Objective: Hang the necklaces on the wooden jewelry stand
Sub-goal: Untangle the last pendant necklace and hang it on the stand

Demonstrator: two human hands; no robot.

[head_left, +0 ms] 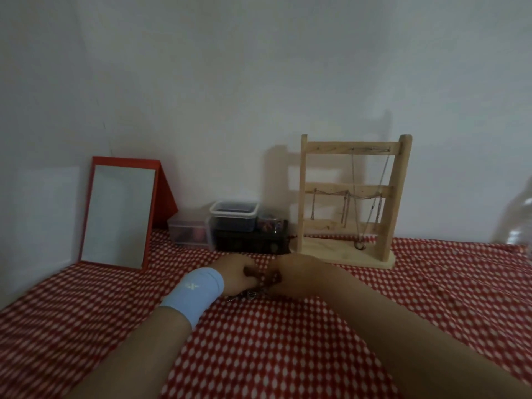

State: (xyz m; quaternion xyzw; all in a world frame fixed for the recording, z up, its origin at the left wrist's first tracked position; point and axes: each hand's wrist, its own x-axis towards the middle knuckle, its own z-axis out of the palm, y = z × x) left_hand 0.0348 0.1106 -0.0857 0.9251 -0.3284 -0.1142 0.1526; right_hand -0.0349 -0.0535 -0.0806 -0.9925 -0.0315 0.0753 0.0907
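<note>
The wooden jewelry stand stands upright against the wall at the right. One long chain hangs from its top bar and several short chains drape along its middle bar. My left hand, with a light blue wristband, and my right hand meet on the red patterned cloth in front of the stand. Both hands grip a small dark brown object between them; what it is I cannot tell. A heap of silver necklaces lies on the cloth just under my hands, partly hidden by them.
A red-framed mirror leans against the wall at the left. Clear plastic boxes and a dark box sit between the mirror and the stand. A clear plastic bottle shows at the right edge. The red patterned cloth covers the table.
</note>
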